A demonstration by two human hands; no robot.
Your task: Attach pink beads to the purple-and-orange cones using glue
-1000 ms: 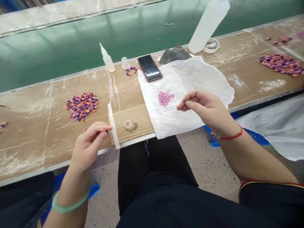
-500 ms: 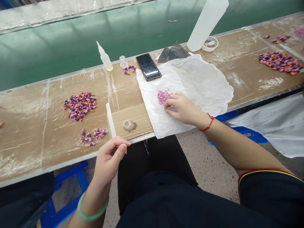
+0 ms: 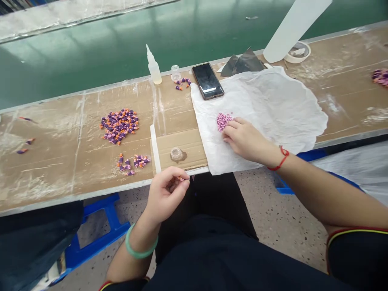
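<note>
My left hand [image 3: 168, 192] is closed in a pinch at the table's front edge. A small orange-and-purple clay piece [image 3: 182, 179] shows partly between its thumb and fingers. My right hand [image 3: 247, 139] rests on the white sheet [image 3: 266, 97] with its fingers curled together at the edge of a heap of tiny pink beads [image 3: 223, 121]. Its fingertips are partly hidden, so whatever they pinch cannot be made out. Near my left hand, a small clear cup [image 3: 176, 154] sits on a cardboard piece [image 3: 194, 147], beside a white strip [image 3: 155, 149].
A large pile of purple-and-orange pieces [image 3: 119, 125] lies to the left, with a smaller group [image 3: 141, 161] nearer me. Along the back stand a glue bottle [image 3: 154, 70] and a clear container [image 3: 175, 72]. A phone [image 3: 207, 81] and a tape roll [image 3: 298, 52] lie farther right.
The view has shifted, so the table's things appear farther right. My left hand has turned slightly, showing the small piece in its pinch. My right hand stays at the beads, fingers closer together.
</note>
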